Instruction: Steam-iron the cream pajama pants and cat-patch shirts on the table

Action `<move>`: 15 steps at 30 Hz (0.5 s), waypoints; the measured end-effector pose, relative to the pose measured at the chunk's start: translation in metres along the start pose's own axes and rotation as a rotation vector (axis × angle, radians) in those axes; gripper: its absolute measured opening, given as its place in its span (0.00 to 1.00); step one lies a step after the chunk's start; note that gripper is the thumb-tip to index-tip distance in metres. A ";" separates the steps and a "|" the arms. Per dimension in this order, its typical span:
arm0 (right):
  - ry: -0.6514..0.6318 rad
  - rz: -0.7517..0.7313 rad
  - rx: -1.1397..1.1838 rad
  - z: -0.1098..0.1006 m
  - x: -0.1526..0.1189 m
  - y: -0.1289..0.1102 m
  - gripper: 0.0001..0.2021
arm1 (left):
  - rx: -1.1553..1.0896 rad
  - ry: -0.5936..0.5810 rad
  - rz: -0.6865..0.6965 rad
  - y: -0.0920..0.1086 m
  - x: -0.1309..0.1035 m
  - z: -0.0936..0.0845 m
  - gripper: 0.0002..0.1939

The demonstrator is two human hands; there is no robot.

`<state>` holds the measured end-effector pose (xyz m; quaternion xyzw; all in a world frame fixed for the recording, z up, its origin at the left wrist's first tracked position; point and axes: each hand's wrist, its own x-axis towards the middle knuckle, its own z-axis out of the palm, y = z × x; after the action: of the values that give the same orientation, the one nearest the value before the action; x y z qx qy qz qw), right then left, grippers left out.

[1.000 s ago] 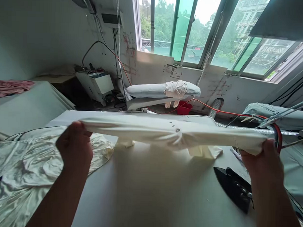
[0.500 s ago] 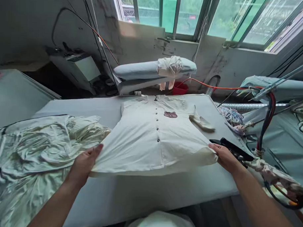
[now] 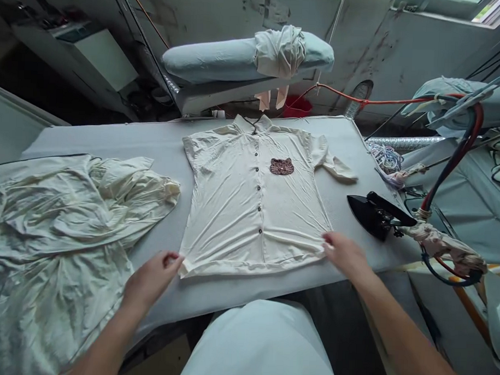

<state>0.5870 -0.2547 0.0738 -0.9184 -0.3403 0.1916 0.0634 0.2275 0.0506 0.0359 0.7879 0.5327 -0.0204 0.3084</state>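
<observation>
A cream button-up shirt (image 3: 228, 208) lies front up on the padded white ironing table (image 3: 145, 143), its collar at the far edge. Dark buttons run down its middle, and a brown cat-face patch (image 3: 282, 166) sits on the chest. With thumb and finger my left hand (image 3: 154, 274) pinches the shirt's lower left corner. My right hand (image 3: 344, 252) grips the lower right corner of the hem. The right sleeve (image 3: 336, 167) stretches out over the table; the left one is mostly out of sight. Right of the shirt rests a black iron (image 3: 376, 214).
A heap of crumpled pale garments (image 3: 68, 219) covers the table's left end. Behind the table stands a padded sleeve board (image 3: 213, 57) with cloth tied round it. An orange cord (image 3: 376, 101) and thick hoses (image 3: 452, 153) hang at the right, near a wrapped iron handle cable (image 3: 445, 243).
The shirt, held up and stretched before, now lies flat on the table. Both hands have come down and closer together with its hem corners. The view has tilted downward, showing the iron fully.
</observation>
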 end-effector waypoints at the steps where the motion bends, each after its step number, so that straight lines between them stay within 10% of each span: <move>1: 0.011 -0.183 0.033 0.009 -0.005 -0.020 0.14 | 0.018 0.045 0.140 0.020 -0.006 0.007 0.17; 5: -0.150 -0.558 -0.060 0.046 -0.035 -0.059 0.09 | 0.193 -0.066 0.510 0.056 -0.036 0.038 0.12; 8: -0.450 -0.465 -0.102 0.050 -0.060 -0.049 0.04 | 0.275 -0.477 0.325 0.031 -0.059 0.036 0.11; 11: -0.379 -0.444 -0.013 0.045 -0.062 -0.053 0.06 | 0.167 -0.758 0.183 0.027 -0.066 0.029 0.14; 15: 0.019 -0.543 -0.077 0.064 -0.028 -0.087 0.13 | 0.066 -0.215 0.513 0.095 -0.055 0.062 0.10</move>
<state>0.4893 -0.2076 0.0454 -0.7971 -0.5804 0.1457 0.0806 0.3030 -0.0498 0.0495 0.9000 0.2789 -0.0424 0.3322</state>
